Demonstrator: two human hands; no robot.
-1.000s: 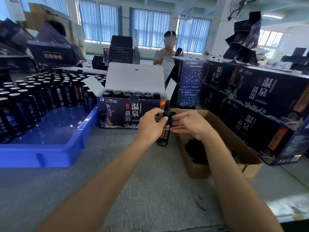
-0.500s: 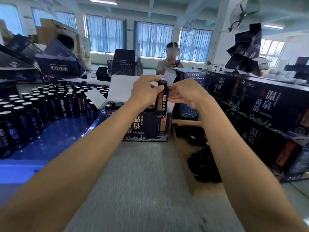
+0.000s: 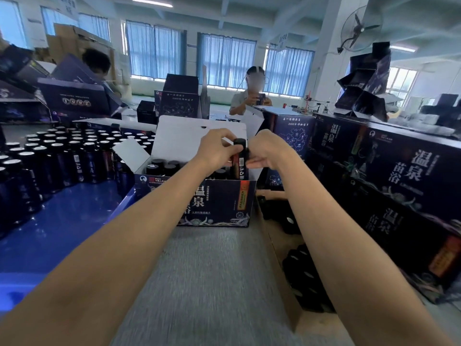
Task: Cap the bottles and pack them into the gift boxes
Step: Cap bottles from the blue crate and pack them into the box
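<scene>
Head view. Capped bottle (image 3: 240, 162) upright over the right end of the open gift box (image 3: 219, 203), base at the rim. Left hand (image 3: 214, 149) grip: fingers curled round the upper body. Right hand (image 3: 265, 151) grip: fingers pinched on the other side, under the cap (image 3: 239, 143). Step, as I judge it: packing. Next calls for a straight drop into a free slot beside the packed bottles (image 3: 163, 167), then another from the blue tray (image 3: 62, 221)
</scene>
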